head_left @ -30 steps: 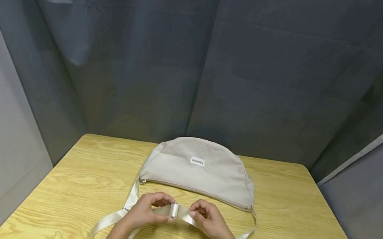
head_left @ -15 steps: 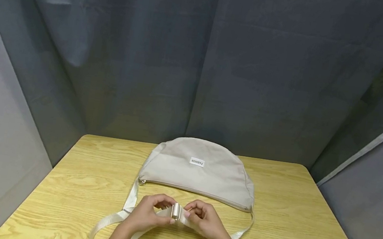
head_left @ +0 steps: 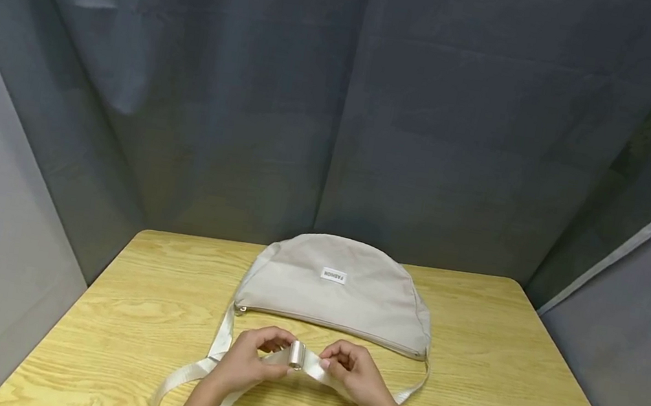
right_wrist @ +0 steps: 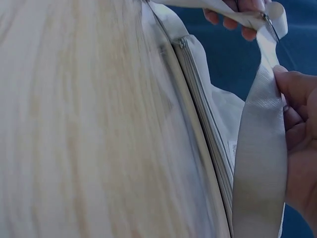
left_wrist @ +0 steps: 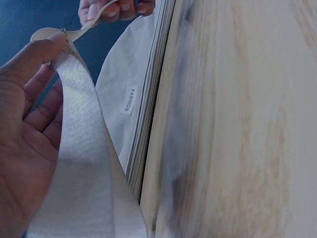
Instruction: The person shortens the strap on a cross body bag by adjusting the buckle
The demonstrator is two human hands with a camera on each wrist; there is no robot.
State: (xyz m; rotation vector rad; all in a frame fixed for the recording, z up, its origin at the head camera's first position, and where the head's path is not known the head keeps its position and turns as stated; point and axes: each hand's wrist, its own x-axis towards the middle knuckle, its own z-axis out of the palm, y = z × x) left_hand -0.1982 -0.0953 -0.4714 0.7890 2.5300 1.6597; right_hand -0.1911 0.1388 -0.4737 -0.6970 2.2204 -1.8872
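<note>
Clock bearings are taken from the metal slide buckle (head_left: 296, 355), with 12 o'clock toward the far edge of the wood-grain table (head_left: 496, 366). At 8 o'clock a loop of the pale webbing strap (head_left: 184, 372) curves outward. At 10 o'clock the zip pull (head_left: 242, 309) sits at the near left corner of the beige half-moon shoulder bag (head_left: 333, 304). Between 8 and 9 o'clock the left hand (head_left: 253, 361) pinches the buckle between thumb and fingers, holding it clear of the table. Between 12 and 1 o'clock the bag rests on the table, zipped edge nearest the hands, its FASHION label (head_left: 333, 275) inverted to the person. Between 3 and 4 o'clock the right hand (head_left: 353, 375), fingers curled, pinches the strap just beside the buckle. At 3 o'clock the strap meets the bag's near right corner
</note>
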